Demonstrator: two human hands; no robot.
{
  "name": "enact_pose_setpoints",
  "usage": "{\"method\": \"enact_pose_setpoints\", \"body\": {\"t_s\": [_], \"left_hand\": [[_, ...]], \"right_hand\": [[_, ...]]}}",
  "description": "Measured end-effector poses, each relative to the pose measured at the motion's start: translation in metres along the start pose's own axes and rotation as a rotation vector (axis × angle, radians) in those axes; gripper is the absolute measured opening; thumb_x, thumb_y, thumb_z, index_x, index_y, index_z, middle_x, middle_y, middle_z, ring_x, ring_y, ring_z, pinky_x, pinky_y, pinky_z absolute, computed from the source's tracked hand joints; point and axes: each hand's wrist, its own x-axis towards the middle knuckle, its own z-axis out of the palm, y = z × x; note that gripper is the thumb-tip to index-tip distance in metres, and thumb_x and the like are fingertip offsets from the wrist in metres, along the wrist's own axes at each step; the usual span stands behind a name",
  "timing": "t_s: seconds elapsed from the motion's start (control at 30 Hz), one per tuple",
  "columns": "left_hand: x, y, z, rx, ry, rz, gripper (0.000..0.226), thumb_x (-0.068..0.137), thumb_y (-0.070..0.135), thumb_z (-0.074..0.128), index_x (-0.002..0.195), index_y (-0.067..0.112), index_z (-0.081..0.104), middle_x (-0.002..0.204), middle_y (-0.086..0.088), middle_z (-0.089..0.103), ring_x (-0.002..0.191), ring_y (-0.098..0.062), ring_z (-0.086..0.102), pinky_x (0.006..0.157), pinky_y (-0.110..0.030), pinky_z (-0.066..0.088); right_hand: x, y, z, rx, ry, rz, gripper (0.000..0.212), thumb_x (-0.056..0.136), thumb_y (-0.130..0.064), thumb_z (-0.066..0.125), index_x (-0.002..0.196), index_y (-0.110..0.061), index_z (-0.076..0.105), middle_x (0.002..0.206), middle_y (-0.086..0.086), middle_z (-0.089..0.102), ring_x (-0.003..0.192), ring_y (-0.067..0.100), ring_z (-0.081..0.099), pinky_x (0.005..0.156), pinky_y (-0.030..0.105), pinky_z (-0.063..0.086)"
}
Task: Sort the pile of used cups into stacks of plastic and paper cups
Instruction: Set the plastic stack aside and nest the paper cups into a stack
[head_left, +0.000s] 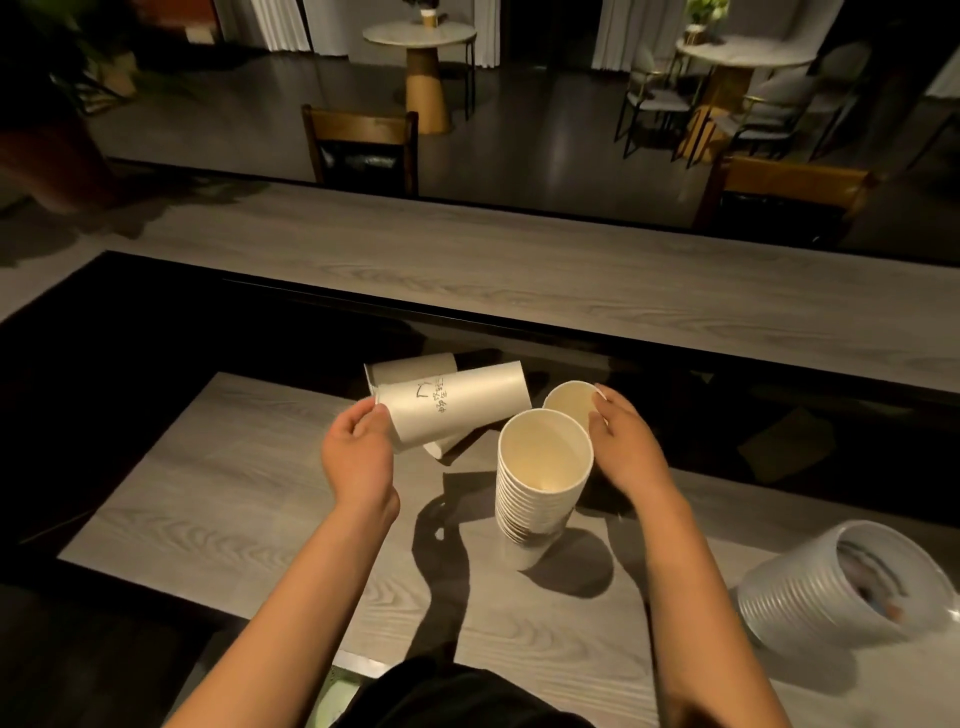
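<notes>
A tall stack of white paper cups (537, 486) stands upright mid-table. My left hand (358, 452) grips the rim end of a white paper cup (457, 405) with black lettering, held sideways above the table. Under and behind it lie two more white cups: one (415, 368) on its side, another (441, 446) mostly hidden. My right hand (621, 441) holds an open paper cup (569, 402) by its rim, just behind the stack. A stack of clear plastic cups (836, 592) lies tilted at the right edge.
The cups sit on a grey wood-grain table (218, 493) with a dark recess behind it and a raised grey counter (519, 270) beyond. Wooden chairs (363, 145) and round café tables (421, 36) stand farther back.
</notes>
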Motion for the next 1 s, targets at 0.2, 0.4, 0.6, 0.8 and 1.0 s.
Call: {"method": "enact_pose_setpoints", "body": {"t_s": [0.2,0.4,0.6,0.8,1.0], "left_hand": [[-0.022,0.051,0.009,-0.165,0.019,0.085,0.014,0.094,0.012,0.066,0.107,0.016,0.069,0.100,-0.001,0.074,0.092,-0.013,0.071,0.074,-0.026,0.058],[-0.064,0.093,0.008,-0.069,-0.058,0.639,0.016,0.096,0.020,0.063,0.096,0.036,0.063,0.095,0.015,0.070,0.087,-0.002,0.068,0.073,-0.013,0.052],[-0.093,0.104,0.007,0.136,-0.401,1.128,0.036,0.085,-0.003,0.055,0.104,0.027,0.063,0.098,0.013,0.061,0.092,-0.013,0.062,0.079,-0.019,0.048],[-0.103,0.096,0.010,0.246,-0.576,1.347,0.023,0.091,0.004,0.057,0.107,0.020,0.062,0.102,0.008,0.060,0.094,-0.024,0.062,0.079,-0.035,0.053],[-0.103,0.088,0.016,0.337,-0.597,1.511,0.016,0.091,0.007,0.063,0.102,0.018,0.061,0.099,0.004,0.063,0.093,-0.019,0.057,0.077,-0.033,0.051]], "right_hand": [[-0.010,-0.018,-0.018,0.024,0.138,-0.064,0.042,0.106,-0.015,0.046,0.147,-0.011,0.052,0.155,0.000,0.045,0.136,0.025,0.047,0.102,0.026,0.034],[-0.021,-0.028,-0.030,0.014,0.269,-0.057,0.037,0.103,-0.011,0.051,0.138,-0.007,0.062,0.150,0.002,0.052,0.134,0.027,0.049,0.107,0.031,0.038],[-0.034,-0.039,-0.048,0.081,0.385,-0.063,0.034,0.102,-0.010,0.053,0.133,-0.009,0.067,0.148,0.001,0.054,0.134,0.025,0.049,0.109,0.035,0.039],[-0.047,-0.054,-0.068,0.138,0.550,-0.132,0.032,0.100,-0.007,0.053,0.124,-0.014,0.073,0.137,-0.001,0.061,0.131,0.020,0.050,0.103,0.025,0.037],[-0.052,-0.064,-0.082,0.205,0.665,-0.245,0.034,0.097,-0.003,0.052,0.116,-0.017,0.077,0.127,0.000,0.068,0.122,0.020,0.057,0.103,0.037,0.049]]}}
